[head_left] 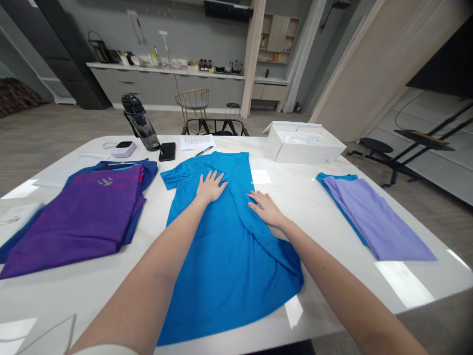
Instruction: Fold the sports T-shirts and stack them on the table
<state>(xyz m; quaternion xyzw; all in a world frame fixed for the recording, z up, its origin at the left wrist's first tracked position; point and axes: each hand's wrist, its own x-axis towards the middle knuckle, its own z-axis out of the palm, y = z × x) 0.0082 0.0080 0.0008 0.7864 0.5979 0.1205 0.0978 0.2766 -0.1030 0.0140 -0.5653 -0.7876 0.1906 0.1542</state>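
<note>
A blue T-shirt [218, 276] lies spread on the white table in front of me, its right side folded inward over the body and its left sleeve stretched out. My left hand [211, 187] rests flat on the upper part of the shirt, fingers spread. Over the shirt's folded right edge lies my right hand [266, 208], its fingers extended and touching the fabric. Neither hand grasps anything. To the left is a pile with a folded purple shirt [88, 212] on top and dark blue cloth beneath. On the right, a folded lavender garment [380, 217] lies partly over a blue one.
Along the table's [321, 310] far side are a dark water bottle [142, 123], a light purple device [124, 149], a black phone [167, 151], a printed paper [197, 142], a pen [204, 151] and an open white box [305, 143]. A chair [216, 127] stands behind.
</note>
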